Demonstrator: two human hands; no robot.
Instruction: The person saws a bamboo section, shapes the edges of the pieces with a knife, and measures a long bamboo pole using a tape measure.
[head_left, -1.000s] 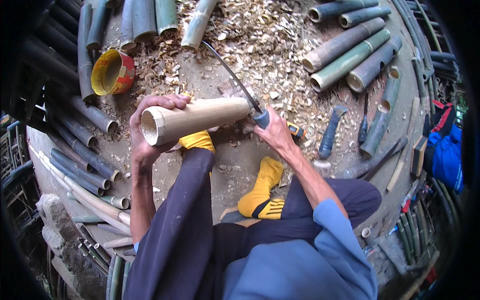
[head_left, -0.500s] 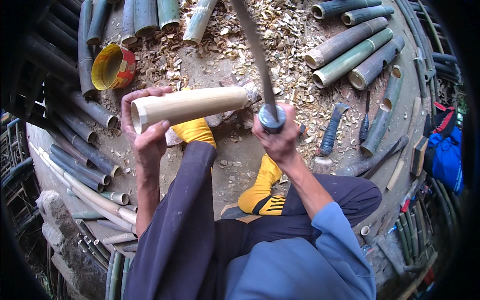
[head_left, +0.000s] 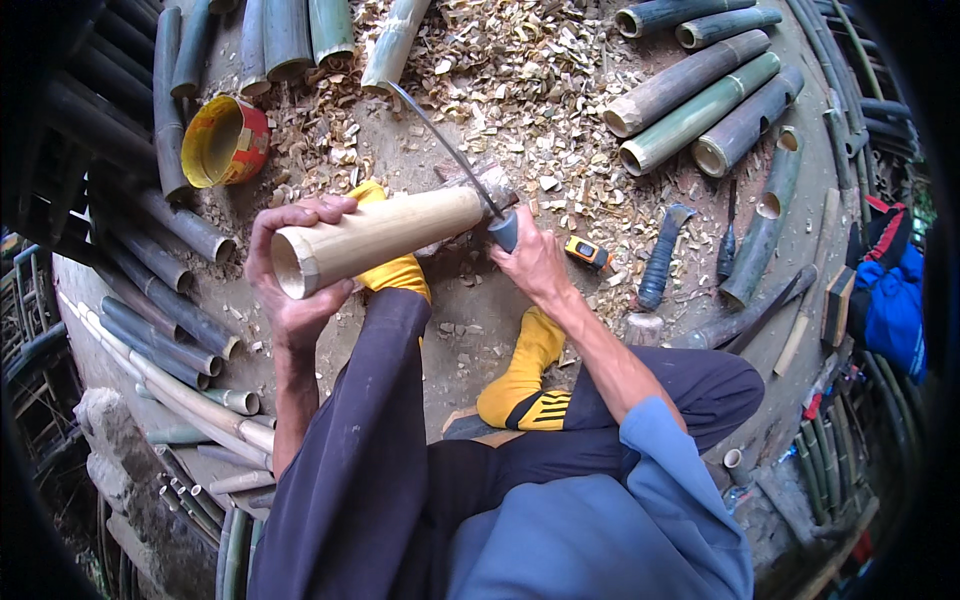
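My left hand (head_left: pixel 296 268) grips a peeled, pale bamboo tube (head_left: pixel 385 232) around its near open end, fingers over the top and thumb beneath. The tube slants up to the right, and its far end lies at a rough wooden block (head_left: pixel 497 182). In my right hand (head_left: pixel 535 262) is the dark handle of a long, narrow knife (head_left: pixel 445 143). Its blade points up and to the left, passing close by the tube's far end; I cannot tell if it touches. Beneath the tube a yellow sock (head_left: pixel 400 275) covers my left foot.
Wood chips (head_left: pixel 480 70) cover the ground ahead. A yellow tape measure (head_left: pixel 587 253) and a hatchet-like tool with a wrapped handle (head_left: pixel 657 265) lie to the right. Cut bamboo lengths (head_left: pixel 700 110) ring the spot. A yellow-and-red tub (head_left: pixel 222 142) stands at the left.
My right hand has brought the knife down from a raised, upright position to beside the tube's far end. The tube's near end has dropped slightly and shifted right. The tape measure has come into full view.
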